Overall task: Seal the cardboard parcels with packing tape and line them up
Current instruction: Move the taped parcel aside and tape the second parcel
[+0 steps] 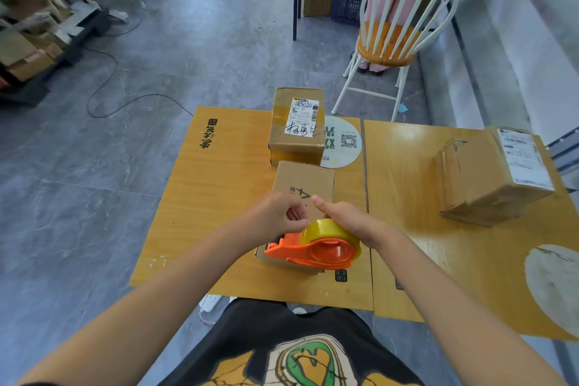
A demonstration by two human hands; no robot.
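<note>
A plain cardboard parcel [302, 186] lies lengthwise on the left wooden table [216, 197] in front of me. An orange tape dispenser [313, 252] with a yellow roll sits on the parcel's near end. My right hand [346, 218] grips the roll from the right side. My left hand [279, 216] is curled beside it, fingers pinching at the tape end by the dispenser's front. Beyond the plain parcel, almost touching it, stands a labelled parcel [297, 125]. A third labelled parcel [492, 175] rests on the right table.
A white round sticker [344, 142] lies on the table behind the parcels. A white chair with an orange seat [394, 41] stands past the tables. A blue crate [349, 0] and boxes are on the floor beyond. Shelves with cardboard fill the far left.
</note>
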